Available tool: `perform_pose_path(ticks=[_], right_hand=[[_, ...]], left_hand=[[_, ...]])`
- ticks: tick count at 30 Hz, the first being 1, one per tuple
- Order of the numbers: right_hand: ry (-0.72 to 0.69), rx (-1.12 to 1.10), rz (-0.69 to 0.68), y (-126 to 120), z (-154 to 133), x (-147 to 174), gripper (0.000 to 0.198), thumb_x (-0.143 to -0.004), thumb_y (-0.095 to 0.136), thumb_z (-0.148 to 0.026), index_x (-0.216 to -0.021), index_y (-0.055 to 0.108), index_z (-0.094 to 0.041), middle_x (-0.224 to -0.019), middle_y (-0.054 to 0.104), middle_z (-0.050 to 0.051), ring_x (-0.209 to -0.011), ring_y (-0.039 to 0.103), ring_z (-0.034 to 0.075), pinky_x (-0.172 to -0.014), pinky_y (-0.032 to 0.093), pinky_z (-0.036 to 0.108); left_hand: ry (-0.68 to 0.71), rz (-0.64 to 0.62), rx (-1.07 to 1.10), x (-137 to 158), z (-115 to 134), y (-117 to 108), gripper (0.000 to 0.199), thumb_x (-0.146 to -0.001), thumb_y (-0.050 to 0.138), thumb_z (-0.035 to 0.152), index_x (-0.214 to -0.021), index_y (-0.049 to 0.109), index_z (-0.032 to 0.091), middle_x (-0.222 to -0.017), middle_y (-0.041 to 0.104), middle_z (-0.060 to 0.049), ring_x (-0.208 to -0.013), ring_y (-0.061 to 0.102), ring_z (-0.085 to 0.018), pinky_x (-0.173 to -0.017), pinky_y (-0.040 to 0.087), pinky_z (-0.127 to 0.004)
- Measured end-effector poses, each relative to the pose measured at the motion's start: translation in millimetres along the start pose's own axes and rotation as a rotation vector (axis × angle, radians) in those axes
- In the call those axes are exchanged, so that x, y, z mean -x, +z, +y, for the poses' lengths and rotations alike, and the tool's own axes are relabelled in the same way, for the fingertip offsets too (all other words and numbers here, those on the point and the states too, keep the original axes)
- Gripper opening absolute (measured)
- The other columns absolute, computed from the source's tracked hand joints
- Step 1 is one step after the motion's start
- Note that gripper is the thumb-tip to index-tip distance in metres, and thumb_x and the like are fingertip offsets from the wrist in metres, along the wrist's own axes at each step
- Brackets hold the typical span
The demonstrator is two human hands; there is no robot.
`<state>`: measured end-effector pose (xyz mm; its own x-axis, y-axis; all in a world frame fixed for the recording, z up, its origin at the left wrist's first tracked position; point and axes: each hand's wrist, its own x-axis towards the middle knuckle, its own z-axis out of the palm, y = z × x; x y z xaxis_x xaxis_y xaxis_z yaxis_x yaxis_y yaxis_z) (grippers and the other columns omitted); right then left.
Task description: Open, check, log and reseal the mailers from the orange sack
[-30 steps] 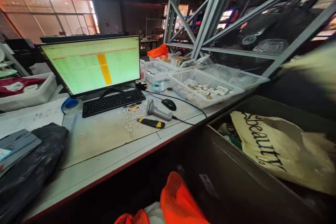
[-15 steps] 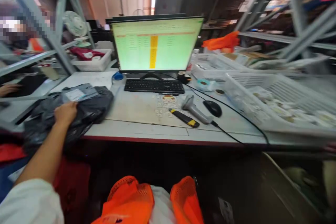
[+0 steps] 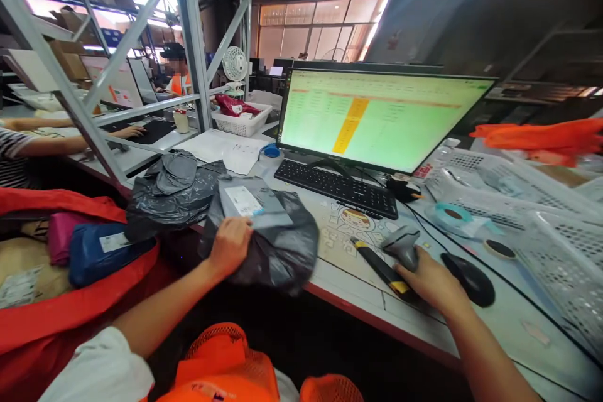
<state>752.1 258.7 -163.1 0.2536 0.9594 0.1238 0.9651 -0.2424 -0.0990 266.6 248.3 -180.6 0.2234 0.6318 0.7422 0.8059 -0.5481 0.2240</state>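
Observation:
My left hand (image 3: 232,245) is closed on the near edge of a dark grey plastic mailing bag (image 3: 287,251), which has a white label (image 3: 244,200) facing up and overhangs the desk's front edge. Another dark plastic bag (image 3: 172,191) lies just to its left. On the right, my right hand (image 3: 426,279) wraps round the handle of a grey barcode scanner (image 3: 402,244), low over the desk. Beside that hand rests a black and yellow utility knife (image 3: 381,267). A black mouse (image 3: 471,279) lies to its right.
A monitor (image 3: 377,119) and keyboard (image 3: 336,185) stand at the back. White baskets (image 3: 565,251) line the right side. A red sack (image 3: 117,276) holding parcels is at the left, near metal rack posts (image 3: 191,44). Beyond them, another person's hand (image 3: 133,130) rests at a desk.
The view has swung left. My left hand has drawn the labelled bag rightward, apart from the other bag. My right hand has come into view and taken hold of the scanner.

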Motion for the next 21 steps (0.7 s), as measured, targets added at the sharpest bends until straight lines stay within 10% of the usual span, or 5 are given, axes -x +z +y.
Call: perform_pose_path(ticks=[6, 15, 21], right_hand=[[0.126, 0.118, -0.128, -17, -29, 5, 0.058, -0.092, 0.048, -0.035, -0.138, 0.052, 0.000, -0.125, 0.067, 0.031, -0.114, 0.067, 0.041, -0.089, 0.049, 0.044], [0.128, -0.142, -0.090, -97, -37, 10, 0.044, -0.088, 0.051, -0.055, -0.109, 0.065, -0.019, -0.080, 0.073, 0.012, -0.077, 0.070, 0.031, -0.066, 0.048, 0.038], [-0.222, -0.304, -0.214, -151, -74, 25, 0.059, -0.072, 0.060, -0.078, -0.094, 0.065, -0.024, -0.065, 0.066, 0.004, -0.057, 0.061, 0.024, -0.052, 0.043, 0.034]], left_hand=[[0.059, -0.291, 0.334, 24, 64, 13, 0.012, -0.102, 0.055, 0.029, -0.103, 0.062, 0.019, -0.128, 0.070, -0.012, -0.127, 0.061, -0.026, -0.110, 0.046, -0.045], [-0.478, -0.481, 0.144, -28, 5, 19, 0.073, -0.095, 0.056, 0.065, -0.147, 0.050, 0.013, -0.152, 0.054, -0.020, -0.142, 0.049, -0.038, -0.117, 0.039, -0.051], [-0.658, -0.673, 0.319, -65, -6, 45, 0.078, -0.083, 0.073, 0.061, -0.139, 0.059, 0.008, -0.135, 0.067, -0.023, -0.125, 0.064, -0.041, -0.102, 0.051, -0.044]])
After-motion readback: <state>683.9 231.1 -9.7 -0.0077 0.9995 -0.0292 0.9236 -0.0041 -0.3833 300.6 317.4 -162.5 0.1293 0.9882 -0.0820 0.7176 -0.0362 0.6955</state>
